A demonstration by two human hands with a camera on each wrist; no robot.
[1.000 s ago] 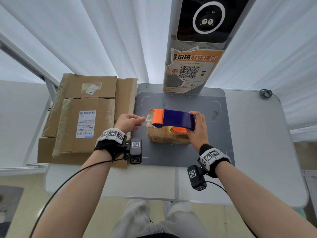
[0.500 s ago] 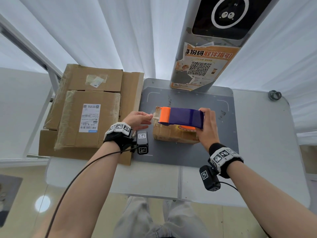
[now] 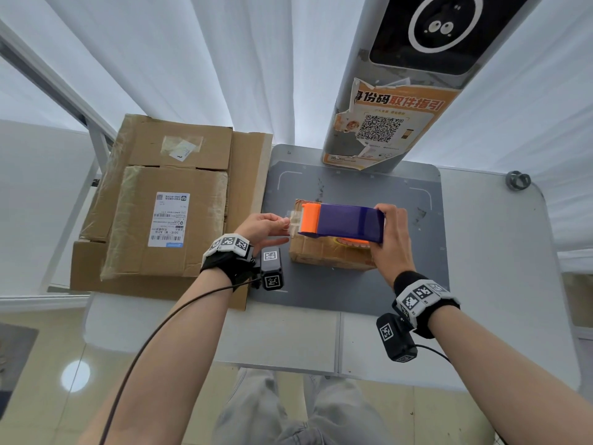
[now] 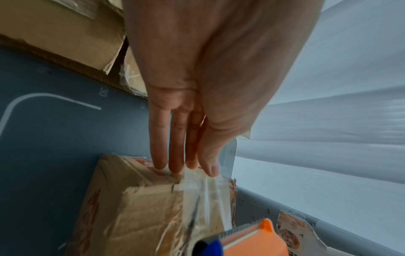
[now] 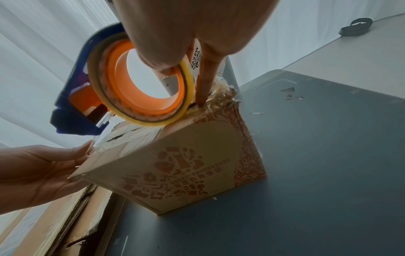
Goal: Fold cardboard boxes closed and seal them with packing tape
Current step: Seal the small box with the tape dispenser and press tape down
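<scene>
A small printed cardboard box (image 3: 324, 255) stands closed on the grey mat (image 3: 353, 284). My right hand (image 3: 385, 229) grips a blue and orange tape dispenser (image 3: 343, 221) just above the box top. In the right wrist view its fingers curl through the roll's orange core (image 5: 114, 90), and one fingertip touches the box's far top edge. My left hand (image 3: 285, 228) pinches the free end of the clear tape (image 4: 206, 187) at the box's left top edge, fingers nearly straight. A short strip of tape runs from those fingertips to the dispenser's serrated blade (image 4: 236, 231).
A stack of flattened cardboard boxes (image 3: 167, 220) with a shipping label lies left of the mat. A grey kiosk column (image 3: 394, 101) with a QR poster rises behind the mat. A small dark ring (image 3: 517, 180) sits at the white table's (image 3: 497, 252) far right corner.
The head view has shifted, so everything sits a little differently in frame. Both hands keep their holds over the box; the left fingers stay at the tape end.
</scene>
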